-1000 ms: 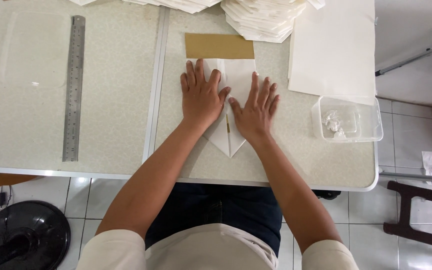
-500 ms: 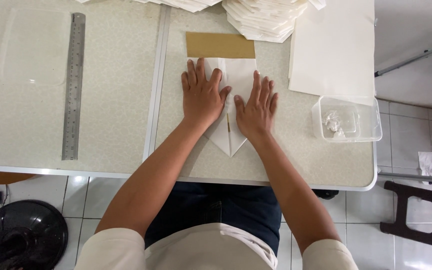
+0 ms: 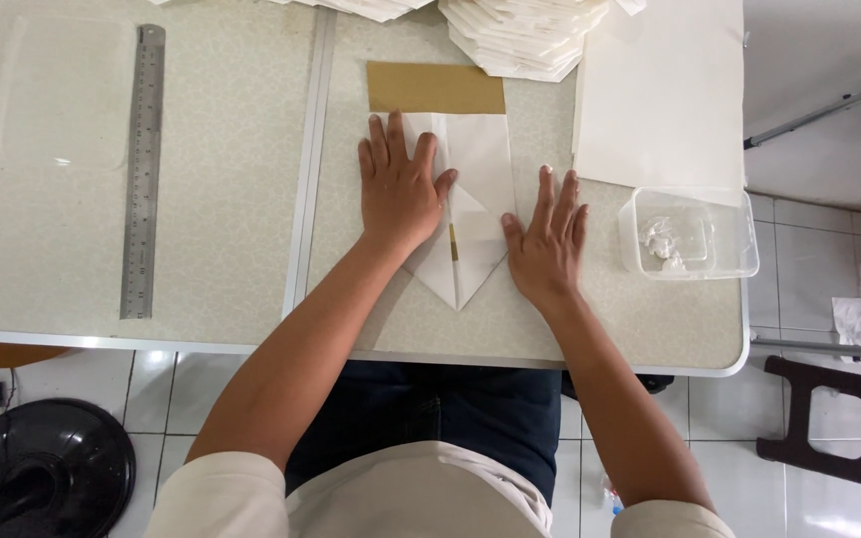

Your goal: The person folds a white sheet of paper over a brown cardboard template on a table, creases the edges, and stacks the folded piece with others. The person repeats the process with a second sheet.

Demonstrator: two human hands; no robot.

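Two speckled tabletops [image 3: 221,199] — metal seam [image 3: 303,179], white floor tiles [image 3: 809,498]

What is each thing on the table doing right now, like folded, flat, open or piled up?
White folded paper piece: folded to a point, lying flat.
Left hand: flat on the paper, fingers spread.
Right hand: flat at the paper's right edge, fingers spread.
Brown rectangular cardboard strip: flat, at the paper's top.
Long steel ruler: flat, untouched.
Clear plastic tub: open, something white inside.
Stack of white folded papers: piled.

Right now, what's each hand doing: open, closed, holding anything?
Left hand: open, flat on the folded white paper.
Right hand: open, flat, at the paper's right edge, gripping nothing.
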